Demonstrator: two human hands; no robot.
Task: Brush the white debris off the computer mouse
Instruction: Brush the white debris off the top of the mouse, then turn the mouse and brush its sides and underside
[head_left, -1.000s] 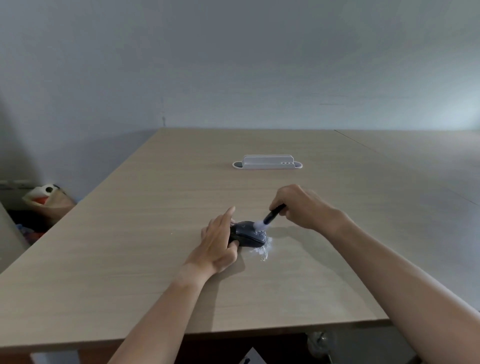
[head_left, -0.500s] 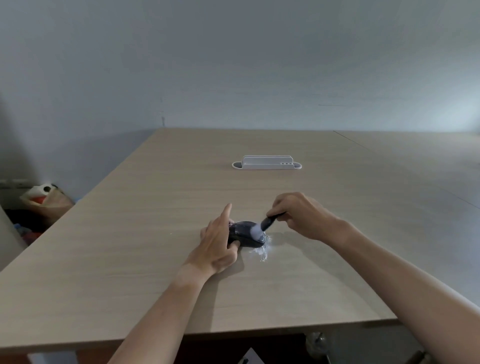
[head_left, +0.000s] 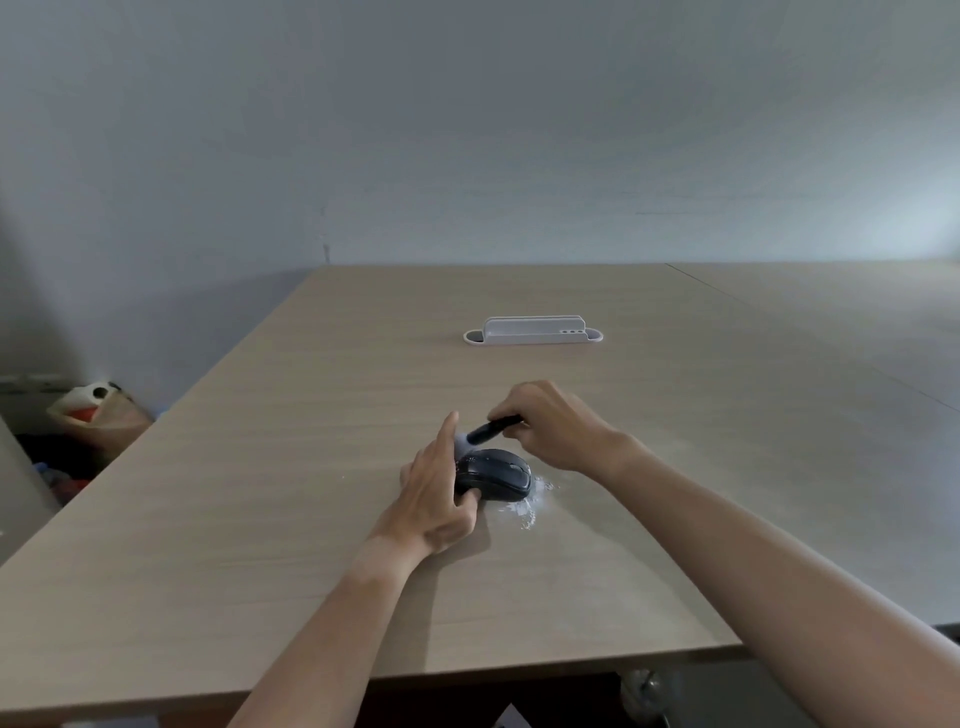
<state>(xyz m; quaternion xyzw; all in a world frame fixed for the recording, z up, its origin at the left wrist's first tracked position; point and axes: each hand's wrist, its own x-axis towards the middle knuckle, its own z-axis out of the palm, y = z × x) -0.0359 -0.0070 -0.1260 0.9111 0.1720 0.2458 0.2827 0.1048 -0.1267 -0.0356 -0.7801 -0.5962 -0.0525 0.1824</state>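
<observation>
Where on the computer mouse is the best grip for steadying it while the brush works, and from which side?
Grip the mouse at its left end, as the left hand does now, thumb on the near edge and fingers behind. The low domed top then stays exposed to the brush in the right hand, and the white debris gathers on the table at the right.

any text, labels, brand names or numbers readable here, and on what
None can be read.
Computer mouse: no legible logo or lettering; its top is dark and blurred.
Brush: plain dark handle, no marking visible.
Grey holder: a row of small dark dots, not characters.
</observation>
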